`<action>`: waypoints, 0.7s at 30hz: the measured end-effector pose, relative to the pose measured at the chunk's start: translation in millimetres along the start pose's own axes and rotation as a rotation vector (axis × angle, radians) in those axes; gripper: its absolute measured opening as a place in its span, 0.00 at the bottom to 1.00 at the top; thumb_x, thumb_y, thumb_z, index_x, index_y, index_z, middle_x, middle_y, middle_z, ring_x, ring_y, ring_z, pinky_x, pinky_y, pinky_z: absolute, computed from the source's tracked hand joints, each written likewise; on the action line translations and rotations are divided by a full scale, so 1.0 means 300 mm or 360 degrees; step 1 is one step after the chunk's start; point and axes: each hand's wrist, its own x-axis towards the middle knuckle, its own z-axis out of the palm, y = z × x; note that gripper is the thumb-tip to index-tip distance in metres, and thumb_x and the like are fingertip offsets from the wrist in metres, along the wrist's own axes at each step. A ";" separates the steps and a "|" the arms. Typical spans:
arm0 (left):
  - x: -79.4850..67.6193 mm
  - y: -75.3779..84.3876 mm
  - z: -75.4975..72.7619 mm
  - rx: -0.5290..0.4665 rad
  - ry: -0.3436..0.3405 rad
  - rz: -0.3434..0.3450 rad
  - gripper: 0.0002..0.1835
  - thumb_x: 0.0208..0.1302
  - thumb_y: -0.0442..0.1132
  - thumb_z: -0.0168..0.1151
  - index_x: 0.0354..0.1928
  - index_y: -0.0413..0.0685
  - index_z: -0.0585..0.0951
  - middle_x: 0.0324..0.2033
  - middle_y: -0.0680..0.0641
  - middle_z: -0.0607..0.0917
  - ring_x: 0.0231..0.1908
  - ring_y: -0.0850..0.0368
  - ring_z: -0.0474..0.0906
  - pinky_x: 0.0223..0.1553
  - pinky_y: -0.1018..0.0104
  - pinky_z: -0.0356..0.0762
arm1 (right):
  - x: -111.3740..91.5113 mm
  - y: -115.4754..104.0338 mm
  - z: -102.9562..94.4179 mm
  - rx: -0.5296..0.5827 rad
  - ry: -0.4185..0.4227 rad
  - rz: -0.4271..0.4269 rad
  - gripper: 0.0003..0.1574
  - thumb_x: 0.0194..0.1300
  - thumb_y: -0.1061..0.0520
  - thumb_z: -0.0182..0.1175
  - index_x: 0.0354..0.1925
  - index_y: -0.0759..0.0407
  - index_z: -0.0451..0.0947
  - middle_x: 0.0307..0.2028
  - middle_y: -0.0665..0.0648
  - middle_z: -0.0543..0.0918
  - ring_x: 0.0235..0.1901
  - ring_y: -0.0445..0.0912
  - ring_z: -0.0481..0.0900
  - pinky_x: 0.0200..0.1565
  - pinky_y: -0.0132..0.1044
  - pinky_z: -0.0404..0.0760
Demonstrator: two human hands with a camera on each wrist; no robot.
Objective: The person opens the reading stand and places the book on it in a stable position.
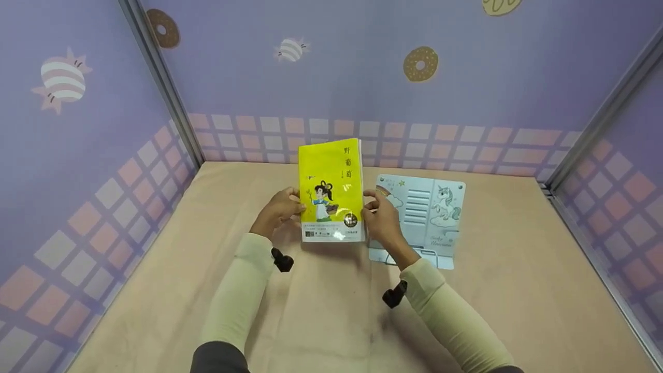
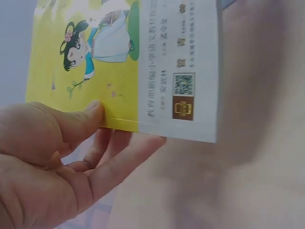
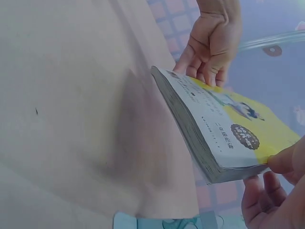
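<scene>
A thick yellow paperback book [image 1: 331, 191], its cover showing a drawn girl and a white band along the bottom, is held between both hands, raised over the table. My left hand [image 1: 282, 210] pinches the left edge, with the thumb [image 2: 90, 117] on the cover and the other fingers behind. On the right edge, my right hand [image 1: 380, 215] grips in the same way, thumb in front. In the right wrist view the page block shows along the book's lower side. Behind my right hand lies a light blue book stand [image 1: 440, 207] with a unicorn print, partly hidden by that hand.
A cloth-covered table [image 1: 321, 311] spreads under the hands. Purple walls [image 1: 352, 77] with a checked border and printed sweets rise behind and at both sides, joined by metal posts [image 1: 166, 88]. The book stand has slots and a wire piece at its front.
</scene>
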 end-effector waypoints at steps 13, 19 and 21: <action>-0.033 0.100 0.117 -0.0013 0.0197 0.0441 0.16 0.70 0.33 0.61 0.58 0.43 0.74 0.48 0.39 0.80 0.48 0.45 0.84 0.38 0.51 0.88 | 0.033 0.038 -0.139 -0.0078 0.0186 -0.0083 0.25 0.72 0.59 0.56 0.66 0.50 0.73 0.46 0.61 0.84 0.47 0.55 0.85 0.44 0.46 0.84; -0.037 0.147 0.198 0.0056 0.0289 0.0581 0.15 0.70 0.34 0.63 0.56 0.46 0.76 0.45 0.42 0.82 0.44 0.48 0.84 0.33 0.59 0.88 | 0.041 0.067 -0.217 -0.0091 0.0288 -0.0081 0.25 0.72 0.57 0.57 0.66 0.51 0.74 0.46 0.63 0.85 0.46 0.56 0.86 0.45 0.47 0.83; -0.037 0.162 0.226 0.0073 0.0316 0.0616 0.14 0.70 0.34 0.64 0.55 0.46 0.77 0.44 0.42 0.83 0.44 0.48 0.84 0.33 0.59 0.88 | 0.044 0.080 -0.240 -0.0102 0.0318 -0.0073 0.25 0.73 0.57 0.57 0.66 0.51 0.74 0.47 0.63 0.84 0.47 0.56 0.86 0.46 0.48 0.83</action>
